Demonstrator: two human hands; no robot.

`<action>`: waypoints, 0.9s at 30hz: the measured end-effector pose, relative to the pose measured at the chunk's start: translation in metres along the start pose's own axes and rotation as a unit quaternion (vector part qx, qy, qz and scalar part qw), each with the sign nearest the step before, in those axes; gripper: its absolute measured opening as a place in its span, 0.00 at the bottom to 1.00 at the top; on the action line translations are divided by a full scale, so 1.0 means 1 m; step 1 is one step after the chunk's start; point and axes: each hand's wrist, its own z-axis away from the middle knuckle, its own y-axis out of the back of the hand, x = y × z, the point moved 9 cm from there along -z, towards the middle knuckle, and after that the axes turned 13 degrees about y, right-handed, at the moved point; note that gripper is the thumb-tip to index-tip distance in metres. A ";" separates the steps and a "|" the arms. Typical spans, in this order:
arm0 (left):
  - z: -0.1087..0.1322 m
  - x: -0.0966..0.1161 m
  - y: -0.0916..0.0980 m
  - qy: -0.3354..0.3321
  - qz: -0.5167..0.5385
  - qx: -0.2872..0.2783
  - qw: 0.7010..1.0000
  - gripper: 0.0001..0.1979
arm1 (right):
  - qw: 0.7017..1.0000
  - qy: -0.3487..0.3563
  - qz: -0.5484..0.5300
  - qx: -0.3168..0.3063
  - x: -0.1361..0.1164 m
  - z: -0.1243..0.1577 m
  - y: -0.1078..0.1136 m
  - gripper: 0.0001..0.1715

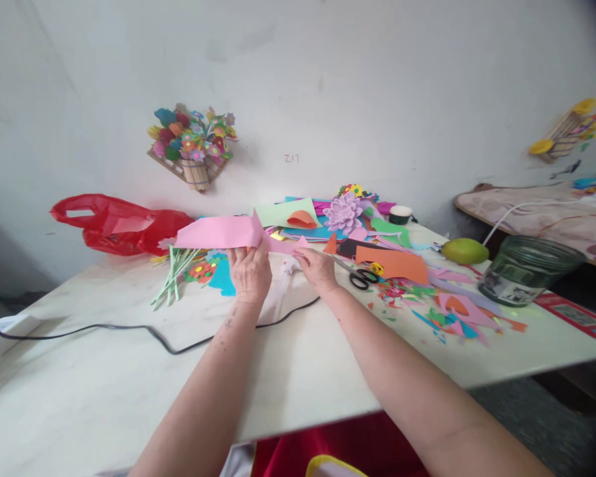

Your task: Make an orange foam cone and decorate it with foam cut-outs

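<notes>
Pink sheet [218, 232] is hanging just above the desk [104, 397], mid-view; left hand [251, 268] is gripping its lower edge, fingers curling closed, far side hidden. Right hand [318, 268] is pinching a narrow pink end, fingertips nearly meeting; it's looking like the same sheet, join unclear. Risk: if the hands are pulling unevenly, thin part could be tearing or creasing. White tool, maybe a glue gun [291, 265], is lying between the hands; a low dip could be snagging it. Black cord [179, 350] is crossing under the left forearm, so could be catching. Scissors [362, 278] and orange sheet [397, 264] are crowding the right hand; scraps [459, 321] are littering beyond, glass jar [526, 271] farther right. Green stems [173, 278] and red bag [129, 228] are blocking the left side.
</notes>
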 end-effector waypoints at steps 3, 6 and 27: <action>0.000 -0.008 -0.003 0.017 -0.029 -0.001 0.999 0.20 | 1.000 -0.018 -0.013 -0.010 0.006 0.001 -0.004 0.11; -0.001 -0.016 -0.008 0.029 -0.056 -0.009 0.998 0.20 | 0.999 -0.031 -0.019 -0.030 0.011 0.002 -0.010 0.10; 0.006 -0.086 -0.039 0.384 0.531 -0.059 0.753 0.21 | 0.990 -0.111 -0.083 0.008 0.032 0.003 -0.011 0.19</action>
